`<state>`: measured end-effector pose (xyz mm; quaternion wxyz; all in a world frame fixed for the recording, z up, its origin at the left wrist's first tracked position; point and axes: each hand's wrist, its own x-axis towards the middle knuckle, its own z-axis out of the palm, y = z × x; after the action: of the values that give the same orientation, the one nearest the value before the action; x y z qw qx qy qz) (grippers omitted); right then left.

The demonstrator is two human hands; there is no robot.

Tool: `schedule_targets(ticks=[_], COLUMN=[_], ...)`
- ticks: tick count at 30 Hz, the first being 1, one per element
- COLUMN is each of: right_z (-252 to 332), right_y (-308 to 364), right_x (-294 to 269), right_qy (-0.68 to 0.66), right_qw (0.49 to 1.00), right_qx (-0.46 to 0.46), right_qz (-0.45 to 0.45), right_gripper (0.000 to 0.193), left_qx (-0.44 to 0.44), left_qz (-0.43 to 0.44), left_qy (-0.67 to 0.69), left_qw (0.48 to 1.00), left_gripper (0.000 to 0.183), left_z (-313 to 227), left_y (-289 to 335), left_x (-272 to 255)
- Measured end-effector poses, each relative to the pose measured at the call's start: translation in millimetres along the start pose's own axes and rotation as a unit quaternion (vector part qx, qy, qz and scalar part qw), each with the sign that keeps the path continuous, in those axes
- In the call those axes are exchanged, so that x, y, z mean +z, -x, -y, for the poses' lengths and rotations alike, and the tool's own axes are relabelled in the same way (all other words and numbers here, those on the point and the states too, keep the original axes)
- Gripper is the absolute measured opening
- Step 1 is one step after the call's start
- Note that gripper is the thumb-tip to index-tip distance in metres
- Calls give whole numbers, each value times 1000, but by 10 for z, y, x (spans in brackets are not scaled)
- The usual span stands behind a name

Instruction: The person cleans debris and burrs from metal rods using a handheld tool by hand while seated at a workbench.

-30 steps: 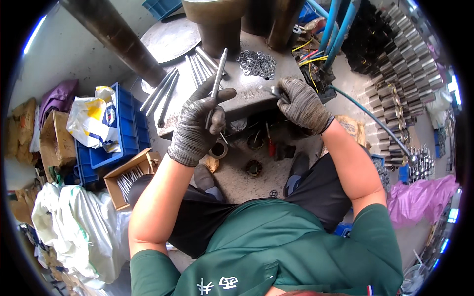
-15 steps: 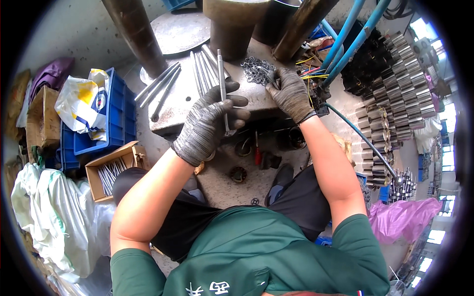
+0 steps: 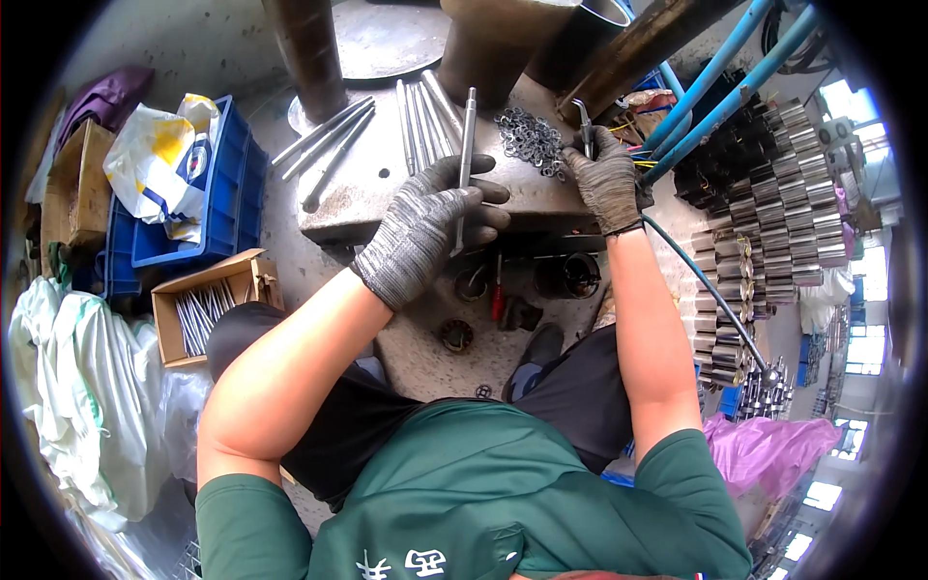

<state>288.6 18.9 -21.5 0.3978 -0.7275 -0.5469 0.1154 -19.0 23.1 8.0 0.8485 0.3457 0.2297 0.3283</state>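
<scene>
A slim metal shaft [image 3: 469, 126] stands nearly upright in my left hand [image 3: 416, 232], pinned by the thumb, with the other fingers spread behind it. My right hand [image 3: 607, 184] is closed around a small tool with bent, pointed tips [image 3: 586, 124], which looks like circlip pliers; its handles are hidden in the glove. Both hands wear grey knit gloves. A pile of small dark retaining rings [image 3: 530, 138] lies on the metal bench [image 3: 362, 203], just left of the right hand. Behind the left hand rest several more shafts [image 3: 416, 121], and another group [image 3: 333, 145] lies farther left.
Thick steel columns [image 3: 498, 48] rise at the bench's back. Blue pipes [image 3: 725, 97] slant at the right, before stacked metal cylinders [image 3: 797, 193]. On the left are a blue crate [image 3: 232, 184] and a cardboard box of thin rods [image 3: 179, 333]. A red-handled tool [image 3: 498, 300] shows below the bench.
My right hand has moved right and away from the ring pile, and the tool's bent tips now point upward. My left hand still holds the shaft. The whole view has shifted slightly.
</scene>
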Motion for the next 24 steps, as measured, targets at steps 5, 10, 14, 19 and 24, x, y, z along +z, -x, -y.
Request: schedule_targets(ticks=[5,10,14,19,24], right_z=[-80,-54,-82,22,164], right_y=[-24,14,2,44,73], right_x=[-46,-68,-111,-141,-146], right_qy=[-32,-161,-70,-122,-303], right_qw=[999,985,997,991,933], right_qx=[-7,56,33,58,193], right_qz=[21,29,29,20,10], right_gripper=[21,22,23,22,23], left_qx=[-7,-24,-25,-29,-7], left_qz=[-10,-23,-20,-17,-48], left_qy=[-22,-31,-33,-63,-86], left_qw=[1000,999,999,997,995], left_gripper=[44,44,44,41,35], left_z=[-33,-51,-55,-48,-6], left_y=[29,40,36,22,-50], left_x=[70,96,102,90,116])
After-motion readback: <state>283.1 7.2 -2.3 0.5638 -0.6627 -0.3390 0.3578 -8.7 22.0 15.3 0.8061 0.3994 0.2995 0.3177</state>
